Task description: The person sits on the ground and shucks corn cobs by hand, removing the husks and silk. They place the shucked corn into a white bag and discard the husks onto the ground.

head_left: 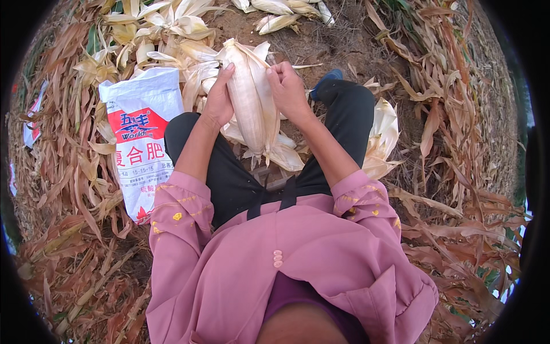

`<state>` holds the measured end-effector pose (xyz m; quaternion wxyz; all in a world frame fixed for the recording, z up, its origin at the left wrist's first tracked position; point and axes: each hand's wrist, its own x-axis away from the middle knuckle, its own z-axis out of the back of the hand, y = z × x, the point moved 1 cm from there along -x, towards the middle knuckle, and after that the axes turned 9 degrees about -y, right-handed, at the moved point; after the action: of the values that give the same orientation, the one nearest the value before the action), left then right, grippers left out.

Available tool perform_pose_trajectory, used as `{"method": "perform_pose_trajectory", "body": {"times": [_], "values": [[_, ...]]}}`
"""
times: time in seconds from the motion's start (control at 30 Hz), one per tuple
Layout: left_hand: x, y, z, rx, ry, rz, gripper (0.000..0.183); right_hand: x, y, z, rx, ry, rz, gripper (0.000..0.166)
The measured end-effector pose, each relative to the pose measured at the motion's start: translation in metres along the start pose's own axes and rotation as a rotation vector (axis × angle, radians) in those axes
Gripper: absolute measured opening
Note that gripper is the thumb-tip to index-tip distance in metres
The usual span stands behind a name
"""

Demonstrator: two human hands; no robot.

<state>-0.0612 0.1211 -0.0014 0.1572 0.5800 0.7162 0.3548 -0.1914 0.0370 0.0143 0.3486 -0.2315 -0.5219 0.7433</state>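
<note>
An ear of corn in its pale, dry husk (248, 101) is held up between both hands, above my knees. My left hand (220, 96) wraps its left side, the thumb lying along the husk near the upper part. On the right side, my right hand (288, 91) has curled fingers pinching a husk leaf close to the top. The husk still covers the ear, so the kernels are hidden. Loose husks (285, 157) lie below the ear, between my legs.
A white and red printed woven sack (139, 129) lies to the left of my knee. Beyond it is a heap of pale husks (172, 21). Several ears of corn (279, 22) lie on the soil at the top. Dry corn stalks and leaves (434, 86) surround me; more husks (382, 133) are by my right leg.
</note>
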Motion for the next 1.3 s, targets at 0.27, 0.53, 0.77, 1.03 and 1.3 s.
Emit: {"method": "perform_pose_trajectory", "body": {"times": [0.27,0.53,0.77,1.03,1.3], "values": [[-0.003,-0.002,0.006,-0.155,0.137,-0.003,0.056,0.004,0.006,0.001,0.059,-0.169,0.065,0.033],[-0.004,0.003,0.007,-0.001,0.104,0.025,0.052,0.001,0.034,0.039,-0.174,-0.38,-0.163,0.025],[0.005,0.006,-0.001,0.074,-0.175,0.343,0.055,-0.024,0.007,0.087,0.164,-0.259,0.037,0.027],[0.013,0.0,-0.011,-0.135,-0.244,0.409,0.047,-0.054,-0.012,0.151,0.777,0.374,0.225,0.017],[0.011,0.006,-0.008,0.058,-0.189,0.379,0.045,0.024,-0.006,0.099,0.488,-0.037,0.177,0.028]]}}
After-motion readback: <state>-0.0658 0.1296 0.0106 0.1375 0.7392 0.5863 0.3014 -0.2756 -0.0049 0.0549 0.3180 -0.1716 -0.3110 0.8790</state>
